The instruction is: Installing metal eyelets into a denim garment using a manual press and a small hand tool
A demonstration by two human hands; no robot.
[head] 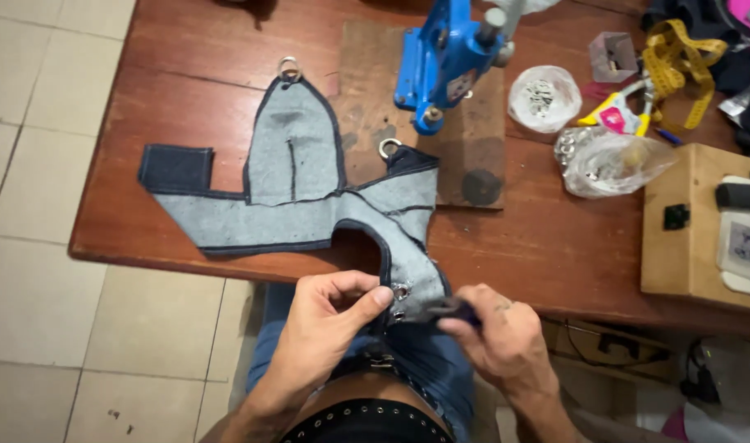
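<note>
A grey denim garment piece with dark blue binding [309,193] lies spread on the reddish-brown wooden table [194,57], its lowest tab hanging over the table's near edge at six o'clock into the person's lap. The piece's long axis runs roughly from nine o'clock, where a dark blue square flap sits near the table's left edge, toward five o'clock; a pointed panel aims at twelve o'clock and ends in a small metal ring [289,67]. The left hand [330,316] pinches the tab's edge between thumb and fingers, just beside two silver eyelets [401,293]. The right hand [498,332] is pressed together on a dark strap end [450,309] at the tab's right side. At one o'clock stands a blue hand press [444,53] on a brown board [465,139], touching the garment's upper right corner. Bare table lies open between the tab and a pale wooden box [686,230] at three o'clock; clear plastic bags of metal fittings [613,160] sit at two o'clock.
</note>
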